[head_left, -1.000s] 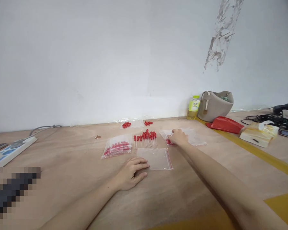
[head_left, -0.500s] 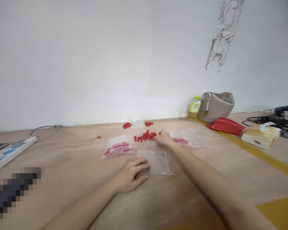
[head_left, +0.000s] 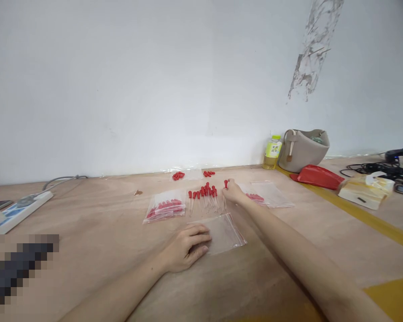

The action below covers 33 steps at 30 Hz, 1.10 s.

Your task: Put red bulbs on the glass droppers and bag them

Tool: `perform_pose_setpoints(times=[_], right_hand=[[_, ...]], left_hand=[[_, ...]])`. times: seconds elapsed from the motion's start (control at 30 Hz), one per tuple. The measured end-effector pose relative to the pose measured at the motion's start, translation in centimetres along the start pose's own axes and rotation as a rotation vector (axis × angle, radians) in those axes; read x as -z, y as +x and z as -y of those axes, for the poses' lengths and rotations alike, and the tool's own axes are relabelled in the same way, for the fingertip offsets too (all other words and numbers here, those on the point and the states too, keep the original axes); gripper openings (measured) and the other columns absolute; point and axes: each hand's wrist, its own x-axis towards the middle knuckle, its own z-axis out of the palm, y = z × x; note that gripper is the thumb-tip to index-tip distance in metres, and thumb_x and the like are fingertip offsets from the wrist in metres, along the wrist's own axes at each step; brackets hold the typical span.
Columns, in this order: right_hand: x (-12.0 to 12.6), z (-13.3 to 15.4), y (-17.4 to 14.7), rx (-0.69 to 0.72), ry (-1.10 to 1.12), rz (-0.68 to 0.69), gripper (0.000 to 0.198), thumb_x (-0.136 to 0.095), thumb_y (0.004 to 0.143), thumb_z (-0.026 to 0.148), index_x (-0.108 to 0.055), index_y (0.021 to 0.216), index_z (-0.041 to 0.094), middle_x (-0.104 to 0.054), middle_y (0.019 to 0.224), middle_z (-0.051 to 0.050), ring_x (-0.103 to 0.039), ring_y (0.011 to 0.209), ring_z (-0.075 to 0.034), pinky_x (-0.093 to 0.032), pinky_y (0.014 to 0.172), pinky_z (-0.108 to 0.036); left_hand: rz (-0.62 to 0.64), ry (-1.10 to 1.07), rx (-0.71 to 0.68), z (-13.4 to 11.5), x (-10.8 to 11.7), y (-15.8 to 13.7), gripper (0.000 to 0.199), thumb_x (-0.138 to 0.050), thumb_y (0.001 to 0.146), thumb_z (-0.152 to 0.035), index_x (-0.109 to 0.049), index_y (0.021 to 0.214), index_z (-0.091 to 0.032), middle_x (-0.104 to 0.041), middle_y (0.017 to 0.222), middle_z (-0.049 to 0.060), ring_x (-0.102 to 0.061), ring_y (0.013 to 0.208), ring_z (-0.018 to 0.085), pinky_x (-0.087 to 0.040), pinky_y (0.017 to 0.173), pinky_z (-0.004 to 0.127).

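Note:
My left hand (head_left: 188, 247) lies on the table with its fingers stretched over the left end of a clear zip bag (head_left: 223, 235). The bag is flat and looks see-through. My right hand (head_left: 234, 192) pinches a glass dropper (head_left: 225, 184) with a red rubber bulb, its thin tube pointing down. To the left of that hand lies a loose group of similar droppers (head_left: 206, 191), red bulbs toward the wall. Filled zip bags with red-bulbed droppers (head_left: 168, 205) are stacked on the left. Another bag with red bulbs (head_left: 255, 197) is partly behind my right wrist.
Two small groups of red bulbs (head_left: 178, 175) lie by the wall on clear plastic. A bottle (head_left: 272, 152), a grey bag (head_left: 304, 150), a red pouch (head_left: 317, 176) and a tissue pack (head_left: 366, 190) stand to the right. A power strip (head_left: 25, 210) is at the left.
My right hand has drawn one dropper out of the group to the right. The clear zip bag has turned slightly and shifted toward me under my left hand.

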Motion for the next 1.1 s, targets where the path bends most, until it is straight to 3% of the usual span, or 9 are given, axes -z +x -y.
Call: perform_pose_setpoints(times=[0.1,0.2,0.37,0.53,0.63,0.73,0.87,0.93,1.1], right_hand=[[1.9,-1.6,-2.2,-0.009,0.158,-0.031,0.055,-0.042,0.072,0.015,-0.022,0.123,0.010,-0.057,0.066,-0.002,-0.057,0.056,-0.013,-0.043,0.052,-0.021],[2.8,-3.7,-4.8,-0.061,0.454,-0.097,0.055,-0.045,0.071,0.021,-0.021,0.121,0.018,-0.048,0.060,0.006,-0.051,0.046,-0.010,-0.043,0.045,-0.021],[1.8,-5.6,-7.7,-0.167,0.867,-0.151,0.051,-0.053,0.069,0.029,-0.024,0.110,0.023,-0.045,0.061,0.008,-0.054,0.050,-0.011,-0.051,0.048,-0.027],[1.0,-4.6,-8.4,-0.210,0.958,-0.092,0.049,-0.059,0.066,0.029,-0.027,0.103,0.024,-0.047,0.060,0.008,-0.055,0.049,-0.011,-0.053,0.050,-0.029],[1.3,-4.3,-8.6,-0.255,1.052,-0.017,0.037,-0.058,0.069,0.029,-0.033,0.096,0.024,-0.051,0.062,0.006,-0.057,0.052,-0.011,-0.053,0.054,-0.029],[2.5,-4.9,-8.9,-0.272,1.045,0.200,0.023,-0.059,0.071,0.033,-0.042,0.081,0.020,-0.057,0.066,0.002,-0.058,0.055,-0.010,-0.051,0.058,-0.027],[4.7,-6.4,-9.1,-0.104,0.822,0.582,0.028,-0.067,0.062,0.036,-0.053,0.073,0.015,-0.058,0.062,0.001,-0.055,0.054,-0.008,-0.045,0.052,-0.022],[5.3,-6.6,-9.1,-0.035,0.748,0.631,0.030,-0.067,0.061,0.039,-0.056,0.075,0.015,-0.057,0.059,0.002,-0.051,0.049,-0.007,-0.040,0.047,-0.020],[4.9,-5.5,-9.5,0.089,0.712,0.556,0.032,-0.067,0.060,0.038,-0.057,0.080,0.015,-0.050,0.055,0.006,-0.038,0.042,-0.003,-0.028,0.040,-0.016]], left_hand=[[0.026,-0.007,0.043,0.2,-0.2,0.0,0.034,-0.044,0.084,-0.026,-0.050,0.117,-0.022,-0.050,0.120,0.007,-0.045,0.110,0.019,-0.037,0.093,0.036],[0.056,-0.032,0.064,0.3,-0.2,0.0,0.035,-0.044,0.084,-0.026,-0.049,0.118,-0.023,-0.050,0.121,0.007,-0.045,0.111,0.019,-0.038,0.093,0.037],[0.053,-0.057,0.072,0.4,-0.1,0.1,0.035,-0.044,0.084,-0.026,-0.049,0.118,-0.024,-0.050,0.122,0.006,-0.046,0.112,0.020,-0.038,0.093,0.039],[0.060,-0.049,0.084,0.3,-0.1,0.1,0.035,-0.044,0.084,-0.027,-0.049,0.119,-0.024,-0.050,0.122,0.005,-0.045,0.113,0.020,-0.037,0.094,0.038],[0.057,-0.058,0.089,0.2,0.0,0.1,0.035,-0.044,0.084,-0.027,-0.048,0.119,-0.025,-0.050,0.123,0.005,-0.044,0.113,0.020,-0.037,0.094,0.039],[0.058,-0.067,0.099,0.1,0.0,0.2,0.037,-0.045,0.084,-0.028,-0.046,0.121,-0.025,-0.049,0.124,0.005,-0.043,0.114,0.021,-0.036,0.095,0.039],[0.060,-0.068,0.115,0.2,0.0,0.1,0.042,-0.046,0.083,-0.028,-0.040,0.125,-0.026,-0.047,0.125,0.005,-0.042,0.115,0.021,-0.035,0.095,0.040],[0.060,-0.064,0.121,0.3,0.0,0.1,0.043,-0.046,0.083,-0.028,-0.038,0.126,-0.026,-0.046,0.126,0.005,-0.043,0.114,0.021,-0.035,0.095,0.039],[0.083,-0.056,0.121,0.4,0.0,0.1,0.044,-0.046,0.083,-0.028,-0.038,0.126,-0.025,-0.048,0.124,0.005,-0.044,0.113,0.020,-0.036,0.094,0.038]])
